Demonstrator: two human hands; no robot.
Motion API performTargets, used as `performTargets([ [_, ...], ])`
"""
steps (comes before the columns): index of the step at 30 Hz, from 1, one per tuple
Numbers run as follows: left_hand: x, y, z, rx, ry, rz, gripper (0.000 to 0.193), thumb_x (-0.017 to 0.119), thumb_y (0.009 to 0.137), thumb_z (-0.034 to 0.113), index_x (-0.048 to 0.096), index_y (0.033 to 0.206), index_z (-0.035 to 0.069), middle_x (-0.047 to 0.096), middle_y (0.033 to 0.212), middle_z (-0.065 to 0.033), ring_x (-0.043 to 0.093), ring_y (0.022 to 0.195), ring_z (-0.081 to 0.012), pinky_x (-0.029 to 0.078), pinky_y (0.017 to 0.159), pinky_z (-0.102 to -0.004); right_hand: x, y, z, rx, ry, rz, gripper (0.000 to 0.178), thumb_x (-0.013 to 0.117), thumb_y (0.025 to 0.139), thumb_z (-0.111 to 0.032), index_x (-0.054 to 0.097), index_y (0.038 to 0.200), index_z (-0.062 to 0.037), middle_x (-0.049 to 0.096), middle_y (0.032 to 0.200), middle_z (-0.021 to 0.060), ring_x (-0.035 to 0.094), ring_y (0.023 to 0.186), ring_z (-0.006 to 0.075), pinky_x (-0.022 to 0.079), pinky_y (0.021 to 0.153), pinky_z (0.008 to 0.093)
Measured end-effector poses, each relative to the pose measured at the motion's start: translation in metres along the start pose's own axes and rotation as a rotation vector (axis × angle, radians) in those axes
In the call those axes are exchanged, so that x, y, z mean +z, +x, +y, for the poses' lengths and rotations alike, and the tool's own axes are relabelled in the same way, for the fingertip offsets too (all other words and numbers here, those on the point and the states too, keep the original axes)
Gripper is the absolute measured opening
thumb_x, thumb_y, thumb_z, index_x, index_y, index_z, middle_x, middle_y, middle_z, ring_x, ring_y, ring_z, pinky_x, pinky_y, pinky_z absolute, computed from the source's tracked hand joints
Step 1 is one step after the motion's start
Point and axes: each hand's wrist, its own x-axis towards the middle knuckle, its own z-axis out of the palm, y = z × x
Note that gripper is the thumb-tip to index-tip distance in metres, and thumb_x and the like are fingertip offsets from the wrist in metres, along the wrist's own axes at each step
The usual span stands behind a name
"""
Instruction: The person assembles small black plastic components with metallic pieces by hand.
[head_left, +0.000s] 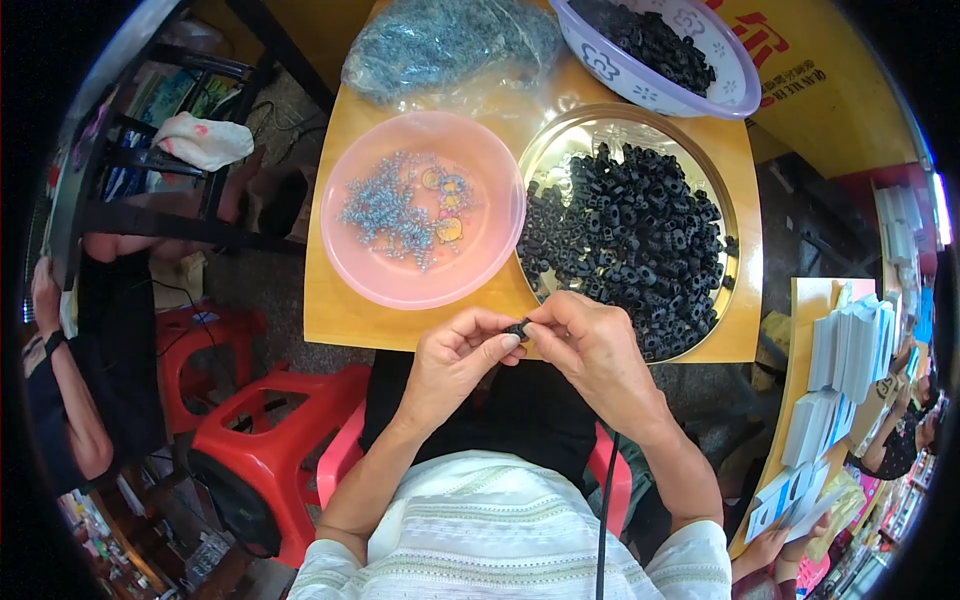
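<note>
Over the table's near edge, my left hand [452, 352] pinches a small black plastic part [517, 328], which looks like a cord lock piece. My right hand [592, 338] meets it there, thumb and forefinger closed on the same part. The fingertips cover much of it. Just beyond my left hand stands a pink bowl [345, 265] with many small metal springs [400, 215] inside. Past my right hand lies a round gold-coloured tray [562, 128], heaped with black plastic pieces [640, 225]; smaller ones are gathered at its left side.
At the back of the yellow table [330, 325] are a clear bag of greyish pieces [450, 50] and a lilac-rimmed basin [640, 98] of black parts. Red stools [265, 440] stand at left, beside another person's arm [75, 400]. Stacked white cards [840, 350] fill a right-hand table.
</note>
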Motion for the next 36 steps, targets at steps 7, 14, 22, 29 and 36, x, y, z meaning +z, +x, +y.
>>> performTargets([
  [7,0.002,0.003,-0.001,0.018,0.015,0.024,0.016,0.060,0.095,0.005,0.060,0.108,-0.004,0.068,0.096,-0.0076,0.067,0.085,-0.0114,0.055,0.078,-0.0240,0.007,0.002,0.005,-0.087,-0.070,0.065,0.011,0.065,0.086,-0.004,0.057,0.088,0.0030,0.058,0.078,0.0168,0.062,0.069,0.0324,0.049,0.060,0.0377],
  [14,0.003,0.003,0.002,-0.010,-0.126,0.031,0.011,0.061,0.094,0.005,0.060,0.102,-0.003,0.068,0.095,-0.0106,0.068,0.084,-0.0153,0.058,0.075,-0.0272,0.017,-0.004,0.003,-0.127,-0.129,0.124,0.014,0.063,0.086,-0.001,0.060,0.099,0.0032,0.061,0.085,0.0182,0.065,0.074,0.0319,0.051,0.064,0.0369],
  [22,0.001,0.001,0.006,-0.096,-0.158,-0.004,0.012,0.065,0.091,0.008,0.063,0.099,-0.001,0.068,0.088,-0.0081,0.068,0.078,-0.0122,0.058,0.070,-0.0257,0.023,-0.012,0.001,-0.145,-0.237,0.094,0.033,0.073,0.078,0.000,0.057,0.106,0.0052,0.058,0.090,0.0148,0.063,0.066,0.0218,0.055,0.059,0.0314],
  [29,-0.005,0.002,0.011,-0.127,-0.137,-0.052,0.014,0.066,0.091,0.010,0.063,0.097,-0.002,0.068,0.087,-0.0076,0.068,0.076,-0.0121,0.058,0.067,-0.0254,0.031,-0.017,0.008,-0.175,-0.220,0.113,0.031,0.073,0.078,-0.001,0.057,0.103,0.0039,0.057,0.085,0.0146,0.061,0.065,0.0239,0.053,0.058,0.0336],
  [36,-0.003,0.000,0.008,-0.152,-0.101,-0.057,0.015,0.065,0.092,0.011,0.063,0.099,-0.002,0.068,0.087,-0.0073,0.067,0.077,-0.0122,0.058,0.069,-0.0260,0.037,-0.022,0.015,-0.223,-0.261,0.150,0.029,0.073,0.079,-0.003,0.058,0.103,0.0030,0.058,0.085,0.0152,0.061,0.067,0.0278,0.050,0.060,0.0360],
])
